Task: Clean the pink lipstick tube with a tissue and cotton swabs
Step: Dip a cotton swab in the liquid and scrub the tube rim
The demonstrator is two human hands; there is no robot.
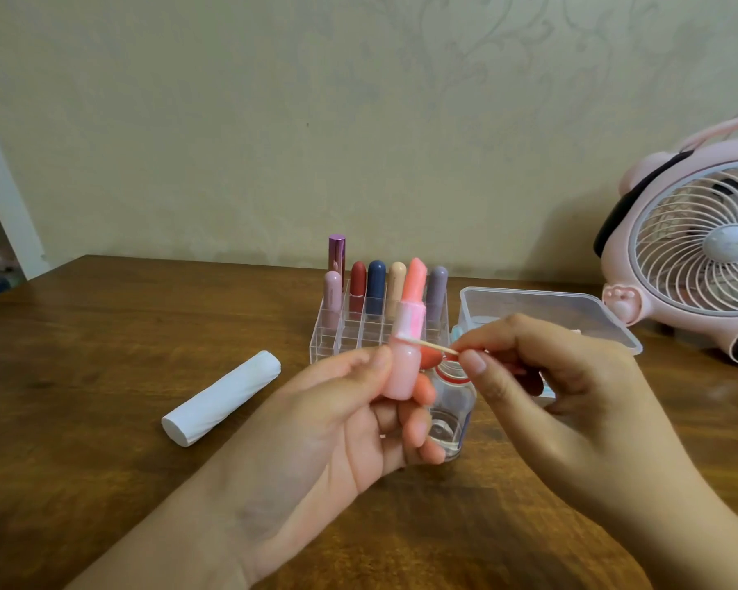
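Observation:
My left hand (354, 423) holds the pink lipstick tube (403, 368) upright by its base, with the coral lipstick bullet extended at the top. My right hand (546, 385) pinches a cotton swab (433, 346) by its wooden stick between thumb and forefinger. The swab tip touches the seam where the tube's base meets its inner sleeve. A rolled white tissue (222, 398) lies on the wooden table (103, 334) to the left, apart from both hands.
A small clear glass bottle (450, 415) with liquid stands just behind my left fingers. A clear acrylic organizer (358, 330) holds several lipsticks at the back. A clear plastic box (571, 313) and a pink desk fan (691, 249) stand at the right.

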